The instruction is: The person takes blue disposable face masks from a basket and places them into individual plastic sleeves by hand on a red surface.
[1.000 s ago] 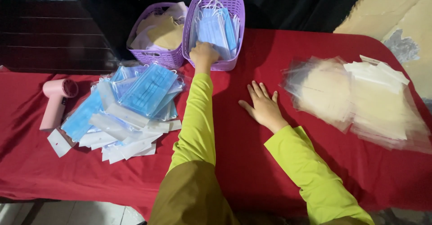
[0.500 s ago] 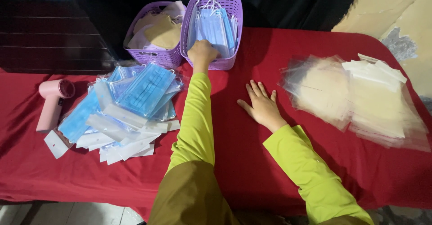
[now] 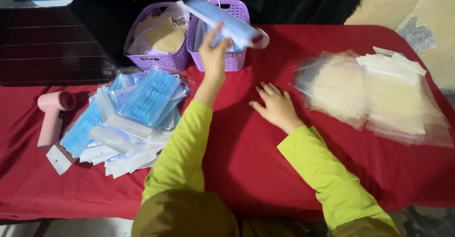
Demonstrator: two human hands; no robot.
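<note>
We see two purple baskets at the table's far edge. The left basket (image 3: 159,59) holds tan pieces; the right basket (image 3: 234,59) holds blue masks. Our left hand (image 3: 214,57) is raised in front of the right basket, fingers closed on a blue mask (image 3: 227,22) held tilted above its rim, blurred. Our right hand (image 3: 276,106) lies flat and open on the red cloth (image 3: 246,161), holding nothing. Left of the arm sits a pile of bagged masks (image 3: 128,118), with a pink dryer (image 3: 51,116) beside it. To the right lie clear bags (image 3: 374,92), well apart from the baskets.
</note>
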